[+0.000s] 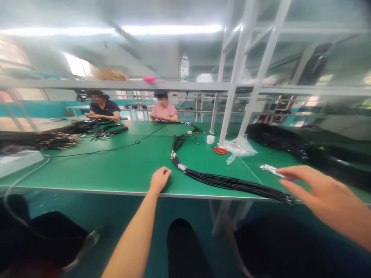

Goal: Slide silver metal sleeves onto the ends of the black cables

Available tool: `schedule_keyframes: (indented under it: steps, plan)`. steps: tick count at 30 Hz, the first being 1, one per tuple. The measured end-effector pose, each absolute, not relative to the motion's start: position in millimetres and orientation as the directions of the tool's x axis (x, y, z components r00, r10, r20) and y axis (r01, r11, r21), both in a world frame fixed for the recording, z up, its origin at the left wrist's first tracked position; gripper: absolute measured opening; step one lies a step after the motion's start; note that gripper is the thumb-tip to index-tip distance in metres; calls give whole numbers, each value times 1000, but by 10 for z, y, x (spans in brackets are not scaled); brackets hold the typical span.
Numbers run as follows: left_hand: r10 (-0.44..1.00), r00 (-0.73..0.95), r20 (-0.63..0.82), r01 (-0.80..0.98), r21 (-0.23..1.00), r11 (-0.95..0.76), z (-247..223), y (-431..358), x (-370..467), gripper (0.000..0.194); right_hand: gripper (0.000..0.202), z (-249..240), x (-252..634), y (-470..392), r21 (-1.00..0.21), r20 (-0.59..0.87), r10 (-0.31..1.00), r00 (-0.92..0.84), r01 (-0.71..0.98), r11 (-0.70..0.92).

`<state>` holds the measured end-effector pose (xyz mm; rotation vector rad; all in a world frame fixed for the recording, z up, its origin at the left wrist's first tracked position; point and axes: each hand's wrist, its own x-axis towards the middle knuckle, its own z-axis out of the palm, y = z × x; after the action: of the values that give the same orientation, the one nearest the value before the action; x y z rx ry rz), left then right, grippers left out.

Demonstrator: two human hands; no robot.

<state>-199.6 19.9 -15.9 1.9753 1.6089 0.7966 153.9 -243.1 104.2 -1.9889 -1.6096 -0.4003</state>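
Observation:
My left hand (160, 179) rests by the front edge of the green table, its fingers curled closed; anything inside them is hidden. Just right of it, a curved bundle of black cables (223, 181) is bound by a clear wrap (182, 167), with small pale pieces (173, 155) at its bend. Over on the right, my right hand (314, 187) stretches its fingers to the edge of a small pile of shiny whitish pieces (269, 168). Thumb and forefinger stand apart there, and no held object shows between them.
Red-handled scissors (220, 151), a white roll (210, 139) and a clear plastic bag (239, 146) lie near the shelf post (232, 88). Black cable heaps (278, 141) fill the right; more cables (43, 139) lie left. Two people (164, 110) sit across the table (130, 166).

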Motion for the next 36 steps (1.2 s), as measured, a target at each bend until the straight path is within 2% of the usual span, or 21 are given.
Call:
schedule_keyframes:
  steps: [3, 4, 8, 12, 14, 18, 22, 25, 28, 30, 32, 36]
  plan:
    - [985, 156, 78, 668, 726, -163, -94, 224, -2077, 27, 37, 1065, 1589, -2081, -339, 416, 871, 261, 933, -118]
    - [987, 150, 54, 660, 738, -141, -65, 253, -2103, 27, 37, 986, 1585, -1936, -340, 388, 892, 232, 936, -95]
    - [998, 59, -10, 653, 757, -31, 53, 490, -2121, 27, 37, 419, 1449, -1305, -287, 305, 952, 38, 956, 54]
    - [999, -41, -14, 679, 733, 38, 132, 845, -1949, 28, 48, -167, 1422, -873, -213, 250, 968, -16, 975, 71]
    - [996, -83, -7, 709, 703, 64, 160, 1019, -1807, 29, 47, -405, 1512, -780, -156, 260, 964, -54, 983, 97]
    - [988, -154, -10, 764, 633, 126, 190, 1331, -1481, 33, 42, -704, 1720, -754, -83, 371, 915, -159, 976, 203]
    - [975, -211, -67, 775, 597, 209, 165, 1572, -1259, 35, 42, -710, 1772, -783, -56, 433, 880, -195, 969, 242]
    - [958, -245, -148, 731, 622, 283, 172, 1683, -1285, 33, 47, -659, 1757, -778, -44, 455, 860, -232, 958, 282]
    - [943, -232, -239, 640, 692, 333, 260, 1706, -1434, 31, 55, -640, 1709, -782, -44, 479, 843, -245, 952, 302]
    - [943, -185, -277, 555, 762, 333, 350, 1664, -1530, 30, 49, -609, 1635, -799, -68, 491, 842, -224, 954, 293]
    - [948, -129, -290, 450, 835, 316, 440, 1587, -1583, 30, 42, -548, 1529, -816, -98, 496, 842, -214, 949, 299]
    - [962, -73, -262, 242, 931, 272, 558, 1397, -1572, 28, 55, -459, 1339, -794, -76, 545, 796, -261, 931, 357]
